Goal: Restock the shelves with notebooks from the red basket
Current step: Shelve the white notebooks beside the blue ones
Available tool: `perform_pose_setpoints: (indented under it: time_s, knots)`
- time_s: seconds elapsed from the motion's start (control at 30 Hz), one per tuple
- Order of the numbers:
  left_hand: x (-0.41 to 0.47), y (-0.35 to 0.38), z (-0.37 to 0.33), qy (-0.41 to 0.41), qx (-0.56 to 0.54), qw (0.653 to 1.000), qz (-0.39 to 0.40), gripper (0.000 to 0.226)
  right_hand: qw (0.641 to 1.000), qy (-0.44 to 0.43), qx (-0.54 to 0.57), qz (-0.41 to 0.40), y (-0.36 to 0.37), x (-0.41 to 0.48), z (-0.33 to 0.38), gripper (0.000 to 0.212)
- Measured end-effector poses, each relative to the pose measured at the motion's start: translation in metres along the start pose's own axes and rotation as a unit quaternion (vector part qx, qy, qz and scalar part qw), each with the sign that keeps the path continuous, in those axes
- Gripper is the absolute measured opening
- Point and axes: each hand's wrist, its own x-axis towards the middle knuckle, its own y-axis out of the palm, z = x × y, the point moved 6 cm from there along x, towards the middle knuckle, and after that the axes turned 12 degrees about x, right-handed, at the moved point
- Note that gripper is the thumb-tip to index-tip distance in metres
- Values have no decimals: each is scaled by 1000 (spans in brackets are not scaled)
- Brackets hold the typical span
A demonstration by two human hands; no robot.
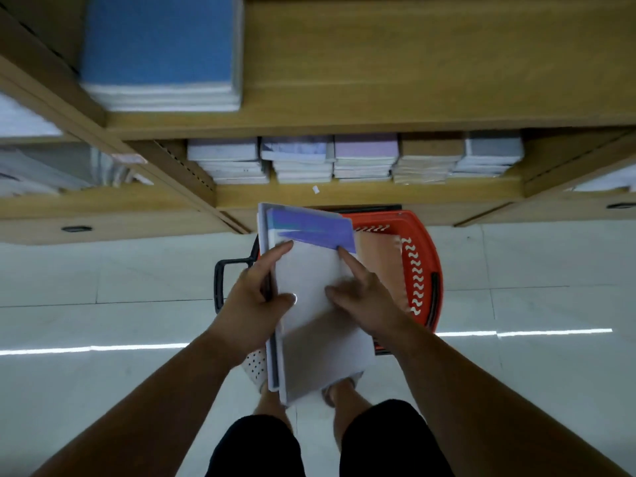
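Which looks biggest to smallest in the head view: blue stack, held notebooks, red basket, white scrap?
1. Held notebooks and blue stack: alike, nearness muddles it.
2. Red basket, partly hidden.
3. White scrap.

One head view only, wide-angle, pitched steeply down. Shelves (344, 108) across top of frame, floor (103, 270) below, own legs (261, 442) bottom centre. Left hand (254, 304), right hand (361, 297) and notebooks (309, 270) close, centre.
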Motion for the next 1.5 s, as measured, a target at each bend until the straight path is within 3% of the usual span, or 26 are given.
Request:
perform_pose_setpoints:
  time_s: [0.3,0.6,0.87,1.0,1.1,1.27,1.4,1.5]
  knots:
    - [-101,-46,-144,74,-71,994,-22,74,982,-21,186,-36,-38,-108,121,64]
    - [-88,-58,-218,111,-135,985,-11,76,927,-28,373,10,-67,-115,170,59]
    - [5,-95,-215,60,-151,987,-4,75,952,-81,280,-90,-89,-50,210,64]
    - [71,-114,-210,40,-149,988,-19,72,952,-101,241,-157,-90,1,247,53]
    - [121,-130,-207,43,-101,993,-45,75,950,-99,221,-197,-87,43,263,44]
    - [148,-131,-196,71,130,988,-31,69,952,-81,156,-253,-88,87,271,51]
    - [131,-118,-182,171,283,941,-72,64,948,-88,147,-267,-97,106,274,47]
    - [111,-106,-173,200,364,906,-87,83,951,-89,124,-270,-103,113,276,44]
